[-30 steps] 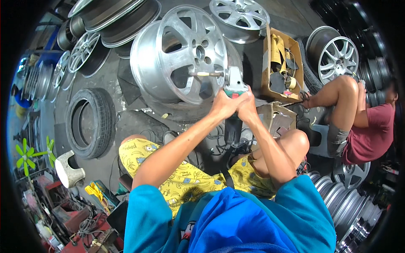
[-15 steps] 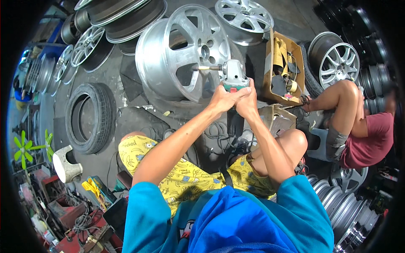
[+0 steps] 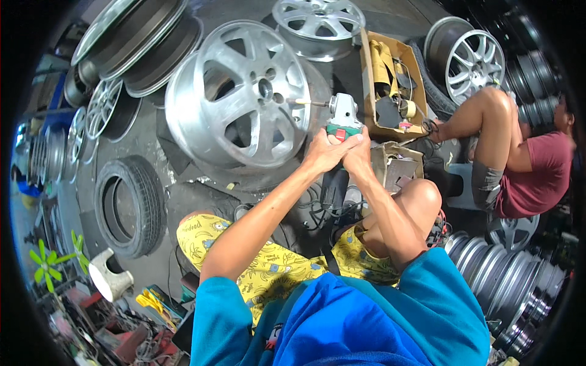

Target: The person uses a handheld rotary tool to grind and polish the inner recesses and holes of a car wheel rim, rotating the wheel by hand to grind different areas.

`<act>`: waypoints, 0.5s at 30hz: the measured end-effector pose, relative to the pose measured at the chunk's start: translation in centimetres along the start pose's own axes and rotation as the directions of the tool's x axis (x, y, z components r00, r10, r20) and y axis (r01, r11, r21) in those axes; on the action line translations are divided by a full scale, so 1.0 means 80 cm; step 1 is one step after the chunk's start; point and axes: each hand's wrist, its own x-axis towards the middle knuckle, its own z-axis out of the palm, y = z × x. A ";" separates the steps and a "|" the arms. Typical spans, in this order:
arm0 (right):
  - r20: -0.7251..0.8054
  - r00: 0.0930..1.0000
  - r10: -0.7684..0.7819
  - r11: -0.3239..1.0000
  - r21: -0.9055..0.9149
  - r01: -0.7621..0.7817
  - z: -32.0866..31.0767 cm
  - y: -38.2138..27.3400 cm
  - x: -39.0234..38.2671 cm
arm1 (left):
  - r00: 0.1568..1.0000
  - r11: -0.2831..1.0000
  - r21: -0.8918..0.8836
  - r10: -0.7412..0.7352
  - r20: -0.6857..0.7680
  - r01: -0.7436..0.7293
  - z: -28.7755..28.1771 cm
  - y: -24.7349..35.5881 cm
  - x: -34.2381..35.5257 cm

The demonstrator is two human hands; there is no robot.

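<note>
My left hand (image 3: 322, 150) and my right hand (image 3: 356, 152) are wrapped round a hand grinder (image 3: 343, 114) with a silver head, green housing, red switch and dark body. A slim spindle with a pale tip (image 3: 300, 102) sticks out leftward from its head over the right side of a large silver spoked wheel (image 3: 235, 122), right of the hub holes; I cannot tell if the tip touches the metal. The wheel leans tilted on a tyre, facing up toward me. A cardboard box (image 3: 421, 91) with yellow strips and small parts stands right of the tool.
A person (image 3: 537, 174) in a maroon shirt sits at right. A loose tyre (image 3: 143, 207) lies at left, near a green-bladed fan (image 3: 46, 262). Stacked wheels (image 3: 137, 46) surround me at the back and lower right (image 3: 506, 287). Cords (image 3: 314, 210) lie below the grinder.
The view has shifted, putting the big wheel further left and lower in the picture. The spindle tip has moved from below the hub to the right of it, with both hands still on the grinder.
</note>
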 end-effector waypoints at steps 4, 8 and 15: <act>-0.002 1.000 0.024 0.999 -0.038 -0.024 0.001 0.004 0.012 | 1.000 1.000 0.003 -0.005 -0.026 0.006 0.009 -0.023 0.026; 0.083 0.994 -0.063 0.998 0.036 0.060 0.001 -0.001 0.023 | 0.992 0.985 -0.150 0.066 -0.110 -0.082 0.011 -0.001 0.009; 0.219 0.965 -0.145 0.986 -0.054 0.160 0.042 -0.019 0.029 | 0.983 0.891 -0.431 0.078 -0.168 -0.145 -0.023 -0.015 0.011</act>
